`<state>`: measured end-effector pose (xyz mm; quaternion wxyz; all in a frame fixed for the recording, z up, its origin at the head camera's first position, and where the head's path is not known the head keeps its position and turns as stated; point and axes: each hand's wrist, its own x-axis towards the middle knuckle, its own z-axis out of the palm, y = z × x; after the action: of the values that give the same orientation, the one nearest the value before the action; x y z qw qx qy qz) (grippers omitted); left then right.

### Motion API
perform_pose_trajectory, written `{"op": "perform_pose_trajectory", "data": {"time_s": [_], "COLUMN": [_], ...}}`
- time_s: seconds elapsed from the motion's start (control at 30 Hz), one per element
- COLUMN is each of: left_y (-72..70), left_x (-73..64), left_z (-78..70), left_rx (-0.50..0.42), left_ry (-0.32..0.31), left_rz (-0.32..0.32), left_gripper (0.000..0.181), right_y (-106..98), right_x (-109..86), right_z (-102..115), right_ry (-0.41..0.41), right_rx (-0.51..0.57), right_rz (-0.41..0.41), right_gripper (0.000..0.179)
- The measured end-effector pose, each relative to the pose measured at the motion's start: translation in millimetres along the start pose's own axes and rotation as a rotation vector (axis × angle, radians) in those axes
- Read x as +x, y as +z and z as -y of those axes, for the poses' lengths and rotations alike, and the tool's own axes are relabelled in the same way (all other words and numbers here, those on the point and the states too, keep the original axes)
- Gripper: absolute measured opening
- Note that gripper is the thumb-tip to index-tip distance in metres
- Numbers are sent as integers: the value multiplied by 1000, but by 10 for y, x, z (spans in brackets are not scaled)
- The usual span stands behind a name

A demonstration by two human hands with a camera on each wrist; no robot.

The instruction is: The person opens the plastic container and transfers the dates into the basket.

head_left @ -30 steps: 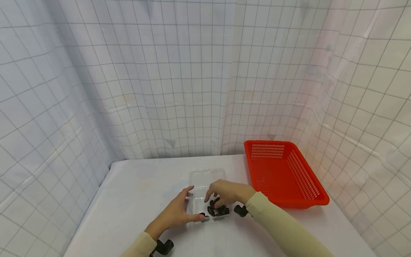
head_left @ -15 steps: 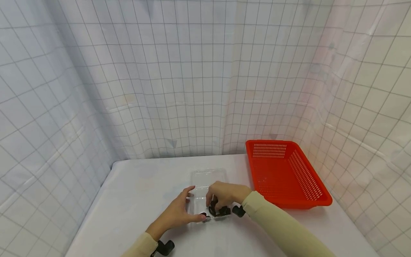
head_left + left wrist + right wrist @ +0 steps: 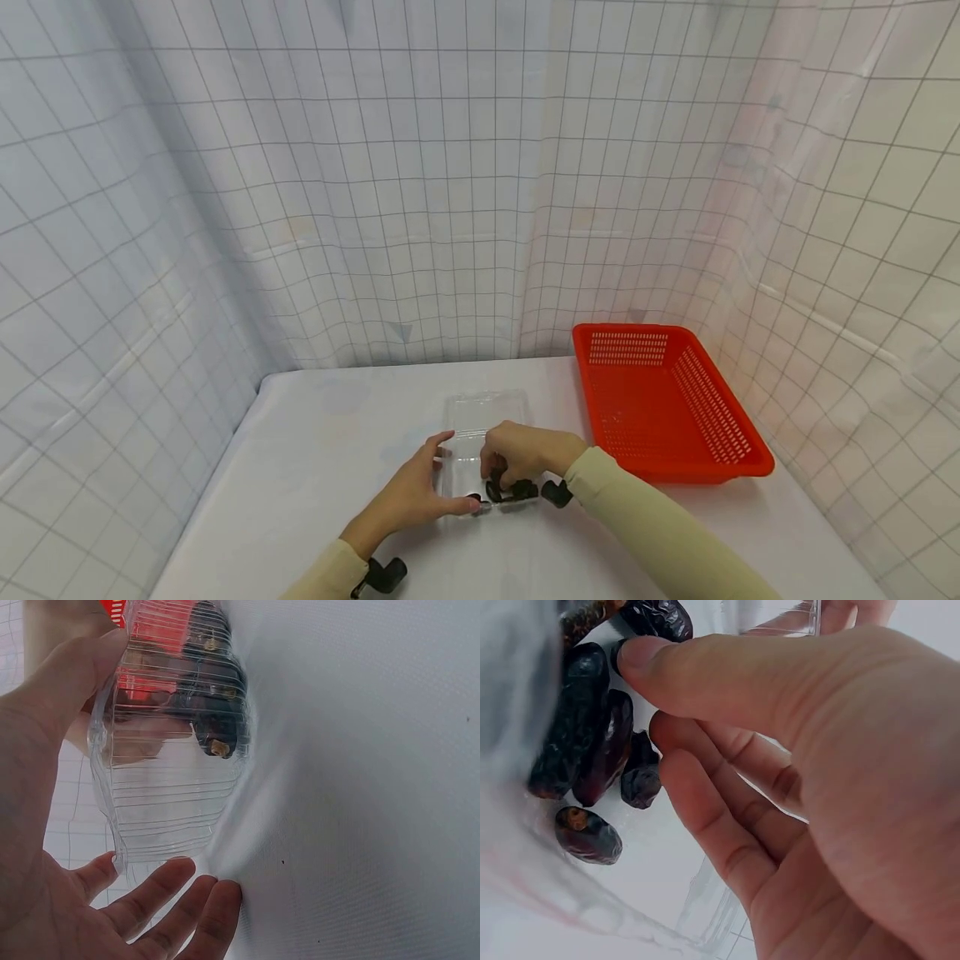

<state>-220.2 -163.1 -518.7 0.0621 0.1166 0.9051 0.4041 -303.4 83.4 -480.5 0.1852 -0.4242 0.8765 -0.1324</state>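
Note:
A clear plastic clamshell box lies with its lid folded back on the white table. Several dark, wrinkled dates are in its front part. My left hand holds the box at its left end, thumb on the front rim and index finger at the other corner; the remaining fingers spread loosely. Inside the box, my right hand reaches down, thumb and fingers curled around a date. That thumb hides part of the grip in the right wrist view. More dates show through the box wall in the left wrist view.
To the right of the box stands a red plastic basket with slotted sides, close to the right arm. White grid-patterned curtains enclose the white table at the back and on both sides.
The right hand's fingers have drawn closer together among the dates, having been spread wider one second ago. The left hand and the box have stayed in place.

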Motion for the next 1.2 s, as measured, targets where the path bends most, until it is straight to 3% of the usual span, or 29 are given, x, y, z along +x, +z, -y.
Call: {"op": "perform_pose_trajectory", "data": {"time_s": [0.5,0.7,1.2], "left_y": [3,5,0], "left_x": [-6,-10,23], "left_z": [15,34,53], "left_rx": [-3,-6,-18], "left_ry": [-6,-2,31], "left_rz": [-10,-11,0], "left_gripper": [125,124,126], "right_y": [-39,-77,-343], "right_x": [-77,-99,-280], "right_z": [-36,-45,-93], "right_ry": [20,-27,-156], "right_rx": [118,156,92], "right_rz": [-19,-39,-113], "right_gripper": [18,19,20]}}
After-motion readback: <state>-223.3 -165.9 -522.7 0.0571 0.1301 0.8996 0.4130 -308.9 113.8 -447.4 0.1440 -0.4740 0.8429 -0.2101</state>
